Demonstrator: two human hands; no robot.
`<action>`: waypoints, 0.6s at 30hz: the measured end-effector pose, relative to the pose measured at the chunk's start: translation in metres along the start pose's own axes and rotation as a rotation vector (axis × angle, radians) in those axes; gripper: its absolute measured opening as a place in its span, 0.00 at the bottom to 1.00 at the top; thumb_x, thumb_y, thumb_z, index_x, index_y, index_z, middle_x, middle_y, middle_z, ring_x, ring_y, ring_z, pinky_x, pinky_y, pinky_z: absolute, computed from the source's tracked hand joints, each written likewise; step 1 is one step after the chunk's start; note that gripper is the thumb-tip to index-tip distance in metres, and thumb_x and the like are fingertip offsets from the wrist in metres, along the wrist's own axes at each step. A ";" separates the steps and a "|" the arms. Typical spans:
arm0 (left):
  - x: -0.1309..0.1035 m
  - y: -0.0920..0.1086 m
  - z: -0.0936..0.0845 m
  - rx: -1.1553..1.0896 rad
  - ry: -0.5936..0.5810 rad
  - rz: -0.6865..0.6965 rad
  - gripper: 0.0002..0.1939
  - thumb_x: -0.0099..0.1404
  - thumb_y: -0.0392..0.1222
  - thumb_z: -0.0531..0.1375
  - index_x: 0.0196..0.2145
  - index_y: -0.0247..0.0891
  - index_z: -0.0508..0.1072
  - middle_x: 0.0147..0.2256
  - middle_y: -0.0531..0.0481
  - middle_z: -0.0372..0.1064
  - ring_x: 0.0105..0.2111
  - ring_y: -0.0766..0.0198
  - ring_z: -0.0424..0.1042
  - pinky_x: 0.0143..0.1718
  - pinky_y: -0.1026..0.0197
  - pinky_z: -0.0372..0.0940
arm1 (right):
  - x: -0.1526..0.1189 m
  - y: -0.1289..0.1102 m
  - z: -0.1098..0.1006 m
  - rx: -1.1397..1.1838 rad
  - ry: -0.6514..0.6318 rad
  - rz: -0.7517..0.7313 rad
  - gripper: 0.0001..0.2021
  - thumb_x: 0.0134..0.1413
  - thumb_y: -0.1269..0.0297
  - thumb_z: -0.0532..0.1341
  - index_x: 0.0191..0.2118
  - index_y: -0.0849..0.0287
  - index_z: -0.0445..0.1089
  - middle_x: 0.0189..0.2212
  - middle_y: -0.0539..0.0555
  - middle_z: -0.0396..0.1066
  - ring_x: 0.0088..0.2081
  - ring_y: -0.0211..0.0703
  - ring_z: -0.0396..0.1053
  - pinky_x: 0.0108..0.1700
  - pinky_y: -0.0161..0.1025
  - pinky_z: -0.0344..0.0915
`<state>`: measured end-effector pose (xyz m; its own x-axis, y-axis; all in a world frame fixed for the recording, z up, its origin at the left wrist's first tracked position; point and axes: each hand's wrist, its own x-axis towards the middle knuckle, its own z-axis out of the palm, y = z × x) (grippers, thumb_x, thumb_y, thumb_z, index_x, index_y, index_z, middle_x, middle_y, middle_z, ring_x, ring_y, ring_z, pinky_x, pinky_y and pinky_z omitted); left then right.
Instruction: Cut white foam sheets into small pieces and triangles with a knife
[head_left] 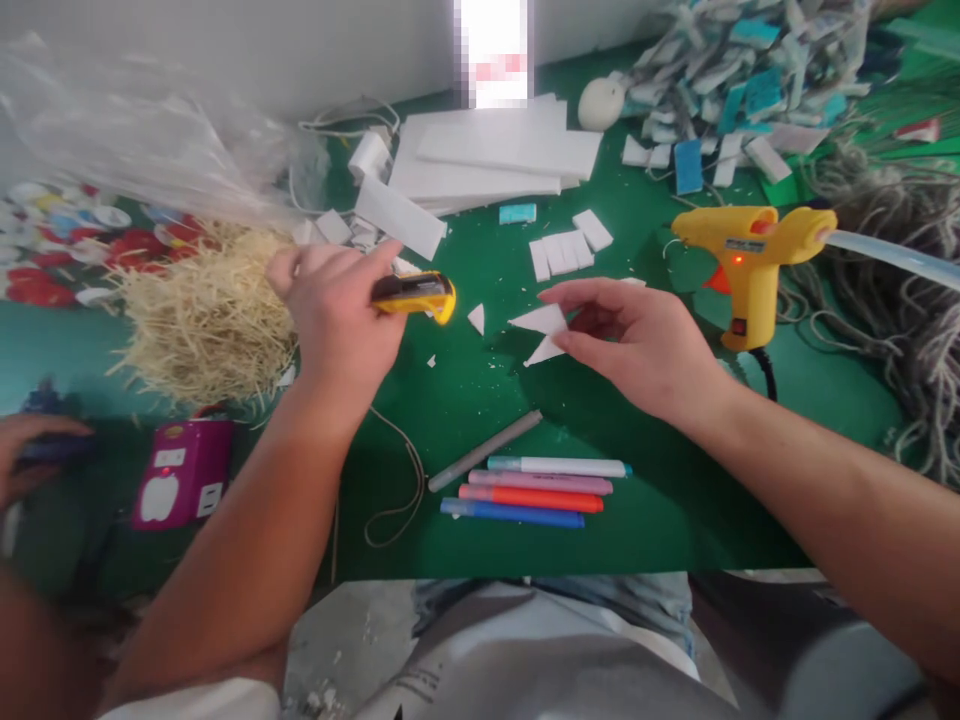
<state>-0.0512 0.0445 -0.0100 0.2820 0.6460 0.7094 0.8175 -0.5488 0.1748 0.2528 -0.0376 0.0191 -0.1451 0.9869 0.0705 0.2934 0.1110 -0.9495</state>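
Note:
My left hand (341, 310) is closed around a yellow and black utility knife (416, 294), held above the green table beside some white scraps. The blade is hard to make out. Between the thumb and fingers of my right hand (637, 345) is a white foam piece (541, 320) with pointed ends; whether it is one notched piece or two cannot be told. A small white triangle (477, 318) lies on the table between my hands. Just beyond my right hand, several white rectangles (562, 253) lie side by side, with a turquoise block (517, 213) near them.
A yellow glue gun (750, 265) stands at right before grey yarn (907, 330). Markers (536, 496) lie in front. White sheets (495, 150) are stacked behind. Straw (210, 310) and a purple box (184, 472) are at left, near another person's hand (30, 445).

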 end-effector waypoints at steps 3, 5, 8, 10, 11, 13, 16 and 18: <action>-0.001 -0.011 0.004 -0.006 -0.065 -0.053 0.18 0.63 0.54 0.72 0.50 0.53 0.79 0.35 0.59 0.78 0.43 0.53 0.70 0.61 0.38 0.48 | 0.001 0.001 0.001 -0.099 0.062 -0.033 0.14 0.56 0.71 0.66 0.46 0.57 0.84 0.40 0.52 0.78 0.32 0.36 0.71 0.39 0.41 0.75; -0.001 -0.007 0.001 -0.013 -0.084 -0.060 0.20 0.65 0.56 0.71 0.53 0.54 0.78 0.39 0.59 0.79 0.47 0.53 0.70 0.63 0.38 0.47 | 0.000 0.000 -0.001 -0.132 0.123 -0.055 0.13 0.57 0.71 0.66 0.46 0.55 0.84 0.42 0.53 0.79 0.34 0.38 0.72 0.39 0.41 0.75; -0.001 0.006 -0.009 -0.027 -0.052 0.032 0.15 0.74 0.57 0.63 0.54 0.54 0.76 0.42 0.57 0.79 0.49 0.54 0.71 0.61 0.38 0.54 | 0.000 0.000 -0.005 -0.145 0.242 -0.084 0.15 0.57 0.73 0.66 0.47 0.52 0.83 0.45 0.52 0.80 0.35 0.39 0.73 0.39 0.41 0.75; -0.001 0.014 -0.015 -0.038 0.006 0.115 0.15 0.79 0.56 0.57 0.56 0.52 0.76 0.45 0.54 0.79 0.51 0.54 0.72 0.58 0.39 0.60 | 0.000 0.001 -0.008 -0.150 0.347 -0.113 0.15 0.58 0.74 0.66 0.48 0.51 0.82 0.46 0.52 0.80 0.35 0.39 0.74 0.38 0.41 0.75; -0.001 0.018 -0.018 -0.060 0.037 0.152 0.15 0.79 0.56 0.56 0.56 0.51 0.76 0.46 0.53 0.79 0.51 0.54 0.73 0.56 0.41 0.63 | 0.001 0.002 -0.010 -0.151 0.406 -0.129 0.15 0.58 0.75 0.65 0.48 0.51 0.82 0.46 0.52 0.81 0.35 0.40 0.74 0.38 0.41 0.76; -0.001 0.024 -0.019 -0.126 0.080 0.207 0.16 0.78 0.57 0.58 0.55 0.50 0.77 0.46 0.51 0.79 0.50 0.54 0.74 0.54 0.43 0.66 | 0.003 0.004 -0.013 -0.155 0.509 -0.161 0.16 0.59 0.75 0.65 0.47 0.49 0.81 0.44 0.52 0.82 0.35 0.41 0.74 0.38 0.42 0.76; -0.001 0.032 -0.017 -0.205 0.108 0.260 0.16 0.77 0.56 0.60 0.54 0.48 0.79 0.43 0.50 0.80 0.48 0.54 0.76 0.52 0.45 0.67 | 0.007 0.008 -0.016 -0.181 0.545 -0.151 0.15 0.60 0.75 0.65 0.46 0.47 0.82 0.43 0.52 0.82 0.34 0.42 0.74 0.37 0.42 0.76; 0.000 0.036 -0.016 -0.226 0.123 0.293 0.15 0.76 0.54 0.61 0.54 0.48 0.80 0.41 0.51 0.81 0.46 0.54 0.76 0.50 0.46 0.67 | 0.010 0.010 -0.018 -0.189 0.542 -0.124 0.15 0.57 0.77 0.65 0.42 0.49 0.82 0.42 0.51 0.83 0.34 0.42 0.74 0.39 0.43 0.76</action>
<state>-0.0298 0.0158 0.0071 0.4132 0.3834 0.8260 0.5760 -0.8126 0.0890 0.2708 -0.0246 0.0160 0.3002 0.8785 0.3716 0.4757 0.1997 -0.8566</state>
